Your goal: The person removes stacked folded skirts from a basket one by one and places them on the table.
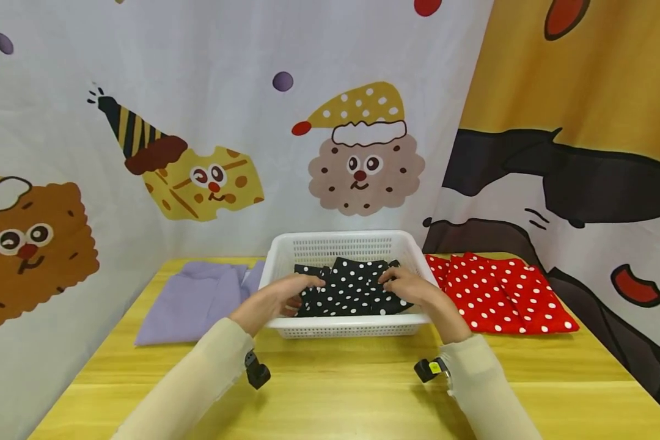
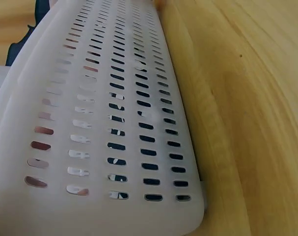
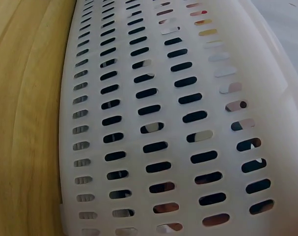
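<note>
A black cloth with white polka dots (image 1: pixel 354 290) lies folded and creased inside a white slotted plastic basket (image 1: pixel 346 328). My left hand (image 1: pixel 280 293) reaches over the near left of the rim and pinches the cloth's left part, its lower fingers partly hidden. From the right, my right hand (image 1: pixel 409 286) dips over the rim, with fingertips pinching the cloth's right part at a crease. In the left wrist view the basket wall (image 2: pixel 94 118) blocks most of the hand. The right wrist view likewise shows mainly the basket wall (image 3: pixel 134 118), with dark cloth behind its slots.
A lavender folded cloth (image 1: pixel 192 302) lies left of the basket, and a red cloth with white dots (image 1: pixel 500 296) lies to its right. All stand on a yellow wood-grain table (image 1: pixel 341 379). A cartoon-printed curtain (image 1: pixel 286 153) hangs behind the table.
</note>
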Available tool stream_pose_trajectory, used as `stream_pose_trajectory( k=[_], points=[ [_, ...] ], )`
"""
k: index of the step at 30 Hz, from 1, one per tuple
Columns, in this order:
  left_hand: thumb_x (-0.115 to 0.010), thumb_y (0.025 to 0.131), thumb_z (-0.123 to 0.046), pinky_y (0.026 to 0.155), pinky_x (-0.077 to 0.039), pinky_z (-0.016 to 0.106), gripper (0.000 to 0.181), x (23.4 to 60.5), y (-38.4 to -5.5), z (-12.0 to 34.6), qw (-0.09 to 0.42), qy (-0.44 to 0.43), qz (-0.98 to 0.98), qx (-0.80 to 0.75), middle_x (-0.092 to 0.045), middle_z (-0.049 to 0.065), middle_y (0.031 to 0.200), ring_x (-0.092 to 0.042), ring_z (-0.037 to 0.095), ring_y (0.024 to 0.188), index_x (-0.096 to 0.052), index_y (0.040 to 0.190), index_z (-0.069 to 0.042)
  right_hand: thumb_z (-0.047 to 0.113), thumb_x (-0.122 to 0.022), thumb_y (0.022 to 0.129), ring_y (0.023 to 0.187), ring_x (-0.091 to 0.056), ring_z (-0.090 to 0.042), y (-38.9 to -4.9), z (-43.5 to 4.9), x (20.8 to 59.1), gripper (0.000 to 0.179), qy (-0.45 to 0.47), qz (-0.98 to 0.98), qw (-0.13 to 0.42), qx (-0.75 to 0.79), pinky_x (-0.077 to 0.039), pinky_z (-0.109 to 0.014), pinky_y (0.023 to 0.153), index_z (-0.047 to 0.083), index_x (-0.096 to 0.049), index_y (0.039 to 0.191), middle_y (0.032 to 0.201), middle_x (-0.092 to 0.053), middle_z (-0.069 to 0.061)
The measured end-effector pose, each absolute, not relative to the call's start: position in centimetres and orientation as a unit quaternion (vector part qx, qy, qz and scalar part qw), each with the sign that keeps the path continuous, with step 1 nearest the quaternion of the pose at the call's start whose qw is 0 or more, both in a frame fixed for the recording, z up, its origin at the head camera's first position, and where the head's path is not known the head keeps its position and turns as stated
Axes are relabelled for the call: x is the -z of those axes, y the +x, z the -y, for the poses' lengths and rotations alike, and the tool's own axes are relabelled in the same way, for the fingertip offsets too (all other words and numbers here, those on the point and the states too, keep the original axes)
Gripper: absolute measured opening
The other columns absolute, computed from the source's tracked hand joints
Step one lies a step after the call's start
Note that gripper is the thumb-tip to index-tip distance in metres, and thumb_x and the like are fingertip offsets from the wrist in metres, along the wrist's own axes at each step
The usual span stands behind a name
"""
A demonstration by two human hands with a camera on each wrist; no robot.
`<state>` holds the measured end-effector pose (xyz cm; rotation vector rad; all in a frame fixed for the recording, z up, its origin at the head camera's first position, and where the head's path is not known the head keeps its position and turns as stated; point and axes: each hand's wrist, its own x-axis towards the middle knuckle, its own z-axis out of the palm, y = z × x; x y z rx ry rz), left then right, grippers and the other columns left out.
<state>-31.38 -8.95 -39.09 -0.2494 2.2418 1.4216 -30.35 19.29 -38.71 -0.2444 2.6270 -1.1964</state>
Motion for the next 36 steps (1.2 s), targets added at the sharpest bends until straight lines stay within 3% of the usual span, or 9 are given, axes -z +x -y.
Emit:
stream_pose_trajectory(
  k=[5, 9, 12, 19, 23, 25, 28, 33, 36],
  points=[
    [-0.068, 0.090, -0.048, 0.089, -0.051, 0.045, 0.054, 39.0, -31.5, 8.6, 0.238, -0.095, -0.817, -0.516, -0.053, 0.023, 0.128, -0.053, 0.030, 0.103, -0.063, 0.127, -0.009, 0.001, -0.050, 0.093, 0.113, -0.050, -0.034, -30.4, -19.5, 38.8, 0.035, -0.090, -0.888, 0.108, 0.439, -0.045, -0.042, 0.097, -0.007, -0.061, 0.126, 0.131, -0.054, -0.026],
    [-0.067, 0.091, -0.046, 0.100, -0.050, 0.057, 0.054, 39.0, -31.6, 8.5, 0.238, -0.092, -0.811, -0.526, -0.052, 0.026, 0.133, -0.056, 0.040, 0.119, -0.062, 0.129, -0.008, 0.003, -0.048, 0.094, 0.118, -0.050, -0.035, -30.6, -19.6, 38.7, 0.040, -0.057, -0.878, 0.118, 0.460, -0.045, -0.049, 0.105, -0.004, -0.062, 0.131, 0.138, -0.053, -0.023],
    [-0.067, 0.092, -0.042, 0.109, -0.045, 0.062, 0.057, 39.1, -31.5, 8.3, 0.238, -0.075, -0.807, -0.535, -0.047, 0.030, 0.146, -0.051, 0.047, 0.133, -0.059, 0.136, -0.006, 0.006, -0.047, 0.099, 0.114, -0.054, -0.030, -30.9, -19.6, 38.5, 0.040, -0.049, -0.873, 0.106, 0.473, -0.050, -0.041, 0.099, -0.003, -0.064, 0.134, 0.138, -0.055, -0.023],
    [-0.071, 0.090, -0.032, 0.103, -0.047, 0.054, 0.053, 39.7, -31.5, 8.2, 0.199, -0.050, -0.834, -0.512, -0.055, 0.018, 0.145, -0.053, 0.038, 0.125, -0.059, 0.136, -0.007, 0.004, -0.046, 0.102, 0.081, -0.066, -0.011, -31.4, -20.0, 38.3, 0.040, -0.078, -0.839, 0.099, 0.529, -0.057, -0.022, 0.071, -0.007, -0.062, 0.136, 0.137, -0.059, -0.027],
    [-0.072, 0.090, -0.017, 0.113, -0.042, 0.053, 0.044, 39.5, -31.5, 8.4, 0.160, -0.009, -0.850, -0.501, -0.059, 0.018, 0.138, -0.053, 0.037, 0.132, -0.062, 0.130, -0.002, 0.002, -0.039, 0.101, 0.080, -0.069, -0.010, -31.4, -20.2, 38.2, 0.047, -0.053, -0.796, 0.136, 0.588, -0.060, -0.023, 0.070, -0.003, -0.054, 0.145, 0.155, -0.045, -0.024],
    [-0.072, 0.089, -0.008, 0.108, -0.044, 0.047, 0.039, 39.3, -31.6, 8.4, 0.142, 0.006, -0.852, -0.504, -0.062, 0.018, 0.129, -0.057, 0.033, 0.121, -0.063, 0.126, -0.002, 0.000, -0.038, 0.099, 0.081, -0.069, -0.009, -31.3, -20.3, 38.2, 0.051, -0.051, -0.782, 0.144, 0.605, -0.060, -0.022, 0.071, -0.002, -0.051, 0.148, 0.159, -0.040, -0.022],
    [-0.071, 0.086, 0.000, 0.100, -0.045, 0.039, 0.039, 39.2, -31.7, 8.5, 0.120, 0.015, -0.849, -0.515, -0.062, 0.017, 0.128, -0.056, 0.027, 0.111, -0.066, 0.125, -0.004, -0.001, -0.038, 0.097, 0.078, -0.069, -0.008, -31.3, -20.5, 38.1, 0.053, -0.049, -0.772, 0.140, 0.618, -0.060, -0.022, 0.069, -0.002, -0.051, 0.148, 0.152, -0.048, -0.023],
    [-0.071, 0.083, 0.003, 0.097, -0.047, 0.034, 0.039, 38.3, -31.6, 9.2, 0.083, 0.048, -0.821, -0.563, -0.055, 0.017, 0.144, -0.053, 0.028, 0.120, -0.071, 0.122, -0.004, 0.004, -0.044, 0.099, 0.079, -0.072, -0.009, -31.0, -21.0, 37.4, 0.050, -0.038, -0.765, 0.110, 0.634, -0.062, -0.026, 0.070, 0.005, -0.055, 0.148, 0.134, -0.062, -0.017],
    [-0.073, 0.082, 0.002, 0.088, -0.050, 0.029, 0.041, 37.6, -31.2, 9.8, 0.062, 0.068, -0.799, -0.595, -0.053, 0.015, 0.147, -0.056, 0.026, 0.115, -0.072, 0.123, -0.005, 0.007, -0.048, 0.101, 0.083, -0.072, -0.009, -30.7, -21.2, 36.6, 0.045, -0.051, -0.765, 0.089, 0.636, -0.062, -0.026, 0.073, 0.008, -0.060, 0.145, 0.138, -0.059, -0.016]
  ],
)
